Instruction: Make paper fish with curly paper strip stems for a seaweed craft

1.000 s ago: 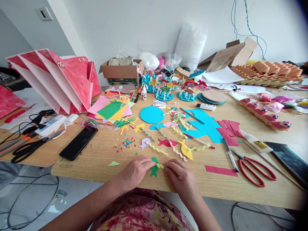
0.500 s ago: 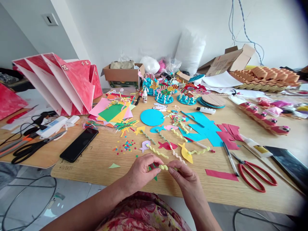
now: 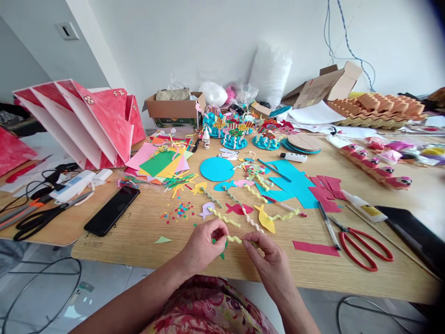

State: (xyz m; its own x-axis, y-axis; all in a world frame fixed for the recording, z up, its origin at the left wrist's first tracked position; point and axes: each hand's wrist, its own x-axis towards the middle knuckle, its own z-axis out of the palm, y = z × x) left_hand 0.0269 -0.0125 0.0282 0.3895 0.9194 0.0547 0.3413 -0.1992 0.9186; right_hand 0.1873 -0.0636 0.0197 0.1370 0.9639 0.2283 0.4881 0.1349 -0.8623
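Note:
Between my two hands stretches a short wavy strip of pale yellow paper (image 3: 235, 239). The fingertips of my left hand (image 3: 205, 242) pinch one end, and my right hand (image 3: 266, 253) pinches the other. A green paper fish (image 3: 222, 250) lies just under the left fingers, partly hidden. Beyond the hands are a lilac paper fish (image 3: 207, 209), a red one (image 3: 239, 208) and a yellow one (image 3: 266, 220), with crinkled paper strips on or beside them. A pink crinkled strip (image 3: 252, 220) reaches close to my right hand.
Red-handled scissors (image 3: 365, 246), a pen (image 3: 328, 225) and a red paper strip (image 3: 315, 248) lie to the right. A black phone (image 3: 111, 211) and coloured paper dots (image 3: 181, 211) are at left. A blue paper circle (image 3: 217, 169) and finished blue-based models (image 3: 234, 139) stand farther back.
My hands have drawn slightly apart, and the wavy yellow strip between them now looks longer and less bunched. The whole view has shifted a little.

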